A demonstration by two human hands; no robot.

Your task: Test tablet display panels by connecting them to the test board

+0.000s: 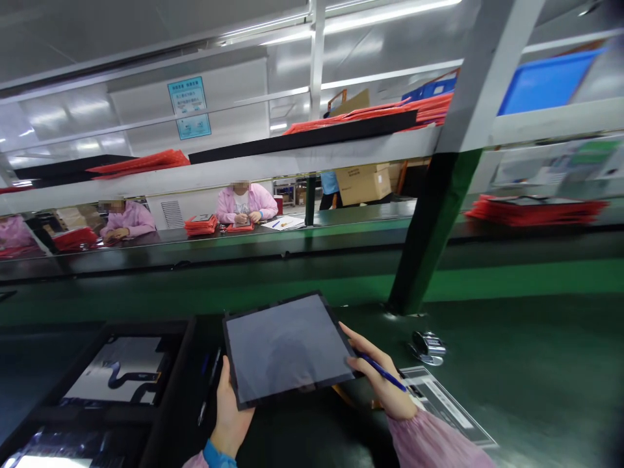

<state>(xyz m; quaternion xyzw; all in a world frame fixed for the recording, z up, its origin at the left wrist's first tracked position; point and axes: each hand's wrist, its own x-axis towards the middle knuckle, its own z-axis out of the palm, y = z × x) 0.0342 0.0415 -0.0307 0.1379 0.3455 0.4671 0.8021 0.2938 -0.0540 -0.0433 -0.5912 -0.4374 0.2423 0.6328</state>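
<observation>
A flat dark-framed screen panel [290, 348] is held up over the bench, its grey face towards me. My left hand [231, 409] grips its lower left edge, with a blue band at the wrist. At the right edge, my right hand [383, 377] holds the panel between thumb and fingers, and a blue pen [383, 372] lies across the same hand. Beneath the right forearm is a transparent sheet with a white strip [451, 406]. A shiny metal object [429, 346] rests beyond the right hand.
At the left, a black tray [168, 377] holds panels with a dark flex cable; a pen [209, 387] lies beside it. A black and green post [429, 240] rises ahead. People in pink work across the bench near red stacks [201, 225]. More red sheets [536, 211] lie right.
</observation>
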